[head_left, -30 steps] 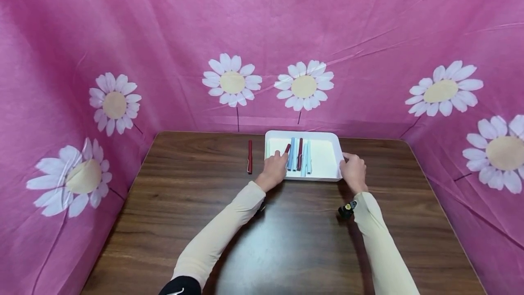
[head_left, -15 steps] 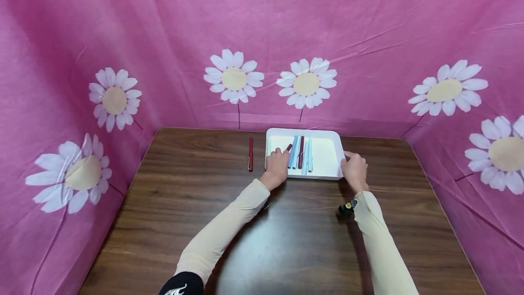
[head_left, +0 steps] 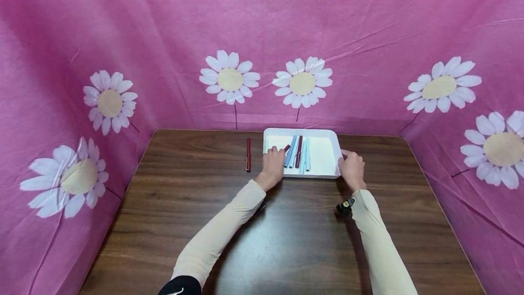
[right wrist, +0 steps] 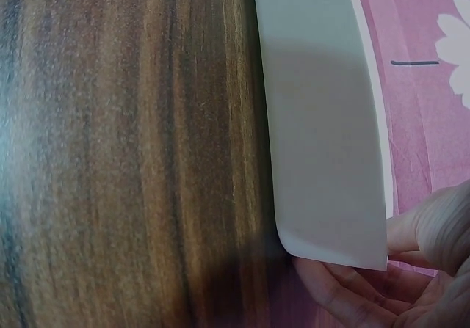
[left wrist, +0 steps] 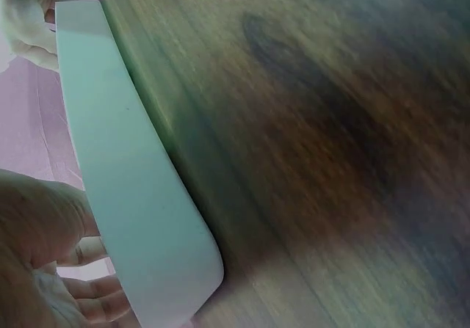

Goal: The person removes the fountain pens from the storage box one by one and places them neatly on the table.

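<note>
Beside the left hand (head_left: pixel 272 163), a blue pen (head_left: pixel 290 151) has been tipped further aslant, leaving the row less even; whether a partly hidden red pen (head_left: pixel 287 147) is pinched there cannot be told. The white tray (head_left: pixel 325 156), right of the frame's centre, is gripped at its right end, thumb and fingers close, by the right hand (head_left: pixel 352 167). Left of the tray, another red pen (head_left: pixel 248 155) is seen.

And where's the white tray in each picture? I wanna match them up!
Head: the white tray is just right of the middle, a little low.
Left wrist: its outer wall slants down the left side.
Right wrist: its outer wall runs down right of the middle.
Shared landmark: the brown wooden table, under the tray.
</note>
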### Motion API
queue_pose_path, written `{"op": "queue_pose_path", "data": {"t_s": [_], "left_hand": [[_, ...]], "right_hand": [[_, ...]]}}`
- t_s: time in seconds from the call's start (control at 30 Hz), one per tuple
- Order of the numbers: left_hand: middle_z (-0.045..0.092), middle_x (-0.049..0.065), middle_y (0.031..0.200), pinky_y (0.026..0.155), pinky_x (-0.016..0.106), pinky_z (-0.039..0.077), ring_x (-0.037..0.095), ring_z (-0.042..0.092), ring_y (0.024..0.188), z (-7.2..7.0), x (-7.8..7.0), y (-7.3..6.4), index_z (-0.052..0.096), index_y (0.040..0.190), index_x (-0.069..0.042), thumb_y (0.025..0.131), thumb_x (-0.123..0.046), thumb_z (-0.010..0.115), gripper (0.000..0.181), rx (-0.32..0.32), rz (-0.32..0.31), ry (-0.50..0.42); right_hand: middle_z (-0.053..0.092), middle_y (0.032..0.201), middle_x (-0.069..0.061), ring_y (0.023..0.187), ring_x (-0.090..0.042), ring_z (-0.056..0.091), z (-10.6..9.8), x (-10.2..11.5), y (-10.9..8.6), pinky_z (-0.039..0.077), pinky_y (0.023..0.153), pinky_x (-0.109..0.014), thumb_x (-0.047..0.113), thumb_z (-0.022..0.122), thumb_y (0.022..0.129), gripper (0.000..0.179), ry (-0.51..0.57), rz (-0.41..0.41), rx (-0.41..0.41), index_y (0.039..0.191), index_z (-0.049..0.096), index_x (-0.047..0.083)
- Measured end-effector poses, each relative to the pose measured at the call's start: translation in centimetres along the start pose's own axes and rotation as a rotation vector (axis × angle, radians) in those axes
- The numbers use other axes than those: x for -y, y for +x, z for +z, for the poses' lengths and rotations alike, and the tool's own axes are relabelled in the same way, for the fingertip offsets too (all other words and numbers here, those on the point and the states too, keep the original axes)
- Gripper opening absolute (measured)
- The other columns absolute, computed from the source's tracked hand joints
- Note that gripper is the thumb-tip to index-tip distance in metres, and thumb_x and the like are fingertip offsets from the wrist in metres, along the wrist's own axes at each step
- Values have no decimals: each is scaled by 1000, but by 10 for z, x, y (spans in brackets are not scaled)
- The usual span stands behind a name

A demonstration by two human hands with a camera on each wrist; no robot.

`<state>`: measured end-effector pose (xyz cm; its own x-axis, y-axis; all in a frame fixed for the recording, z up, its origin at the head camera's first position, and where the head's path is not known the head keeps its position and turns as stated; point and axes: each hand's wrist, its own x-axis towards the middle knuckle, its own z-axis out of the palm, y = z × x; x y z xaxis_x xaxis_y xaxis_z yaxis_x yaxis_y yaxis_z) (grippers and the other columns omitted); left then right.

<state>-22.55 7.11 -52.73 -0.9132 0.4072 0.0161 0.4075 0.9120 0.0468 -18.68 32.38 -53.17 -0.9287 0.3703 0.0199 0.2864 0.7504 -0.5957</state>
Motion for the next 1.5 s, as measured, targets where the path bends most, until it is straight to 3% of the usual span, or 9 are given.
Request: {"op": "queue_pose_path", "data": {"t_s": [0.27,0.47,0.63,0.97,1.27,1.5], "left_hand": [[67,10,112,87,41,57,25,67,104,2,3,1,67,124,-9,98,-9,65,26,-58,12,40],[69,11,110,89,42,56,25,68,102,1,1,3,67,121,-7,102,-12,61,21,-29,-6,71],[68,10,105,84,39,57,23,68,97,-1,0,4,72,111,-6,101,-14,62,16,24,-11,102],[67,9,101,74,35,57,23,67,92,-12,-2,1,74,107,-8,100,-13,64,14,-2,-5,111],[68,9,110,83,39,56,26,66,101,-18,4,-4,71,119,-9,101,-13,61,21,-78,1,121],[68,10,110,78,39,55,27,66,101,-21,20,-10,70,119,-9,99,-10,62,22,-168,18,102]], "right_hand": [[62,134,-34,113,-55,64,-2,0,0,51,90,-65,6,50,100,41,-3,5,-7,137,64,-6],[60,137,-33,116,-56,62,-1,-1,2,50,93,-65,6,50,101,42,-2,14,10,138,63,-5],[59,138,-33,118,-56,62,0,-1,2,49,94,-65,7,50,101,42,-3,19,20,139,63,-4],[60,136,-35,119,-57,60,-2,1,1,48,96,-66,5,50,99,42,0,-4,8,137,63,-7],[58,138,-35,122,-57,59,-2,1,-1,48,97,-66,7,49,100,43,4,0,10,139,61,-8],[58,138,-35,120,-59,59,-3,1,0,48,95,-66,7,49,99,44,2,2,9,139,62,-6]]}}
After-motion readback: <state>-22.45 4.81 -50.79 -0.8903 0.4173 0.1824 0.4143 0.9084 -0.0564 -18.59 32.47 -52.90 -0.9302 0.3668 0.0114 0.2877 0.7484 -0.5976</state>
